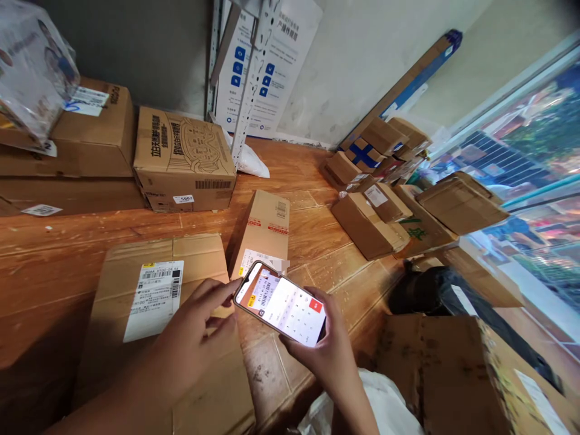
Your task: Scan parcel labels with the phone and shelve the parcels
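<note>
Over the wood-look floor [312, 248], phone [290, 308] sits mid-view, tilted, screen lit, overlapping the near end of the narrow box [267, 232] in view. Progress: camera pane shows a barcode label, number keypad up below it; I'd call it mid-entry. Can't tell if anything's been submitted. Carton [183, 154] by the wall carries a small sticker [183, 199] reading 5002; narrow box and flat box [215, 386] show shipping labels but no such sticker on visible faces, so those two look left to do. Right hand [328, 341] is closed round the phone's right end, thumb along the near edge. Left hand [202, 320] is half curled, thumb and forefinger apart, forefinger tip at the phone's left end; can't confirm contact. Doesn't look like it's gripping.
</note>
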Available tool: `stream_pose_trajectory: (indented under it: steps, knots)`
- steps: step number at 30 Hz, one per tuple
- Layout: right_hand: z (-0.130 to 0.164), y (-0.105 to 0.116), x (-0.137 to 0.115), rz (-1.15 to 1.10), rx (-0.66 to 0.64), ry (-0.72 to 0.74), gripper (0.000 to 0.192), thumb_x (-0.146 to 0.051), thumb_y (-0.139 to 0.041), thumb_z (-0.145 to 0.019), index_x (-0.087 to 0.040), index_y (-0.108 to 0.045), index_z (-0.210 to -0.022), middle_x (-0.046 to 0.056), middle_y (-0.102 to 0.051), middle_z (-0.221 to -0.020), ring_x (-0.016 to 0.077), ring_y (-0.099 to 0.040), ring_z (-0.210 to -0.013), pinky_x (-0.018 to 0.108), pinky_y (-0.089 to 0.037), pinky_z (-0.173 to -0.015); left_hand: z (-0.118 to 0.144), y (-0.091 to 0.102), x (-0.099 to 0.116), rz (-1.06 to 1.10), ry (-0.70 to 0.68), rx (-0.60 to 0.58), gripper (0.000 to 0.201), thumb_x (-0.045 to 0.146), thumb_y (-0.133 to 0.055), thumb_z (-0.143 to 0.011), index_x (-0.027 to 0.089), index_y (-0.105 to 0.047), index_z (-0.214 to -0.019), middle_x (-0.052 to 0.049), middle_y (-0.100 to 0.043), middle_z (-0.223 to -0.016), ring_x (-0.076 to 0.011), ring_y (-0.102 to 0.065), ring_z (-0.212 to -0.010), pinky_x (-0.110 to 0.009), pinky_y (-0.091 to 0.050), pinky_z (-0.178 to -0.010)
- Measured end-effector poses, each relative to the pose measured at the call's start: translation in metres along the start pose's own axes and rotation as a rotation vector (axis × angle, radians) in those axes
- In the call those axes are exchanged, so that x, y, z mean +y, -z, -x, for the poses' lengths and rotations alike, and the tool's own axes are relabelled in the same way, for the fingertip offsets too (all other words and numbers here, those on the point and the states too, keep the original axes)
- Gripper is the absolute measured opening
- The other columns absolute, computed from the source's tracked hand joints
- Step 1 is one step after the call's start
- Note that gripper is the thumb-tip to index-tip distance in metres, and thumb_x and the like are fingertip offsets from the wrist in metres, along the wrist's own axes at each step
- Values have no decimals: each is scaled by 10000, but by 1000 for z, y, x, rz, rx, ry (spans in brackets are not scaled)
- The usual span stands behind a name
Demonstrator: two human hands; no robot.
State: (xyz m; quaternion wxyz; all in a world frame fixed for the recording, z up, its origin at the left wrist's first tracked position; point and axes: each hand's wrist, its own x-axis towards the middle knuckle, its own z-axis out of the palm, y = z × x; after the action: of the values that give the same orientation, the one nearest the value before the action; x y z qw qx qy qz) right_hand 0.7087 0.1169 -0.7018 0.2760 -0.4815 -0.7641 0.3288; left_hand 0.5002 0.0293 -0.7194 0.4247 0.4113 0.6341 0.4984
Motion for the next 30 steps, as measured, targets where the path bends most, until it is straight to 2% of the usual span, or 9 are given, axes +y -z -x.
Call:
stream_pose_trajectory:
  steps: [2,4,8,11,16,20,22,26,30]
  knots:
    - [8,-12,4,-220,-46,-112,703,-218,-837,-501,-251,-480,-1106,62,-592,-1068,293,-578,-997,425,-457,-871,-1,2,3,182,141,25,488,545,-511,-802,285,-618,-1201,-65,-585,-1222,-246,-572,-1114,-318,-586,-793]
    - [20,-26,7,-489,-132,-233,679,-328,-865,-523,-253,-487,-1082,55,-627,-1051,275,-601,-970,389,-477,-827,-4,5,6,304,288,59,571,622,-510,-775,245,-620,-1190,-77,-608,-1229,-257,-591,-1095,-314,-601,-737]
    - [43,-57,11,-919,-291,-460,377,-517,-663,-774,-235,-603,-1017,39,-697,-895,212,-645,-786,313,-477,-680,-12,14,7,284,415,74,616,599,-587,-712,175,-628,-1157,-75,-695,-1033,-215,-653,-900,-291,-603,-679]
    - [53,-73,11,-1050,-286,-537,286,-472,-659,-779,-234,-663,-938,31,-725,-817,219,-660,-747,313,-482,-672,-16,18,7,257,468,62,536,534,-587,-724,171,-648,-1115,-60,-714,-916,-210,-654,-845,-279,-595,-598]
    - [54,-78,2,-1006,-294,-478,310,-464,-631,-785,-238,-659,-994,40,-744,-877,260,-683,-822,367,-510,-726,-15,20,9,257,448,88,393,467,-582,-762,215,-679,-1048,-40,-721,-884,-206,-667,-828,-279,-586,-567]
    - [52,-74,-1,-1024,-253,-450,360,-515,-609,-767,-228,-648,-980,54,-746,-870,294,-687,-857,414,-523,-766,-14,22,14,304,474,121,379,441,-617,-726,193,-694,-1002,-69,-730,-900,-226,-677,-816,-316,-592,-573]
    - [52,-71,3,-1038,-243,-429,379,-480,-657,-740,-242,-619,-1032,53,-737,-949,297,-678,-911,435,-515,-823,-13,21,17,330,480,135,376,431,-617,-725,186,-690,-1000,-77,-728,-923,-228,-674,-830,-324,-595,-588]
    - [57,-65,11,-823,-240,-317,582,-424,-732,-680,-265,-529,-1202,79,-630,-1239,310,-562,-1153,470,-419,-986,-11,19,22,371,474,159,388,443,-616,-720,171,-682,-988,-82,-719,-951,-236,-658,-873,-342,-598,-609]
    - [58,-59,8,-689,-274,-204,625,-378,-742,-687,-274,-482,-1245,85,-606,-1260,287,-540,-1170,456,-403,-1011,-10,17,26,393,495,159,383,433,-603,-737,157,-672,-993,-80,-711,-942,-220,-650,-842,-337,-598,-600]
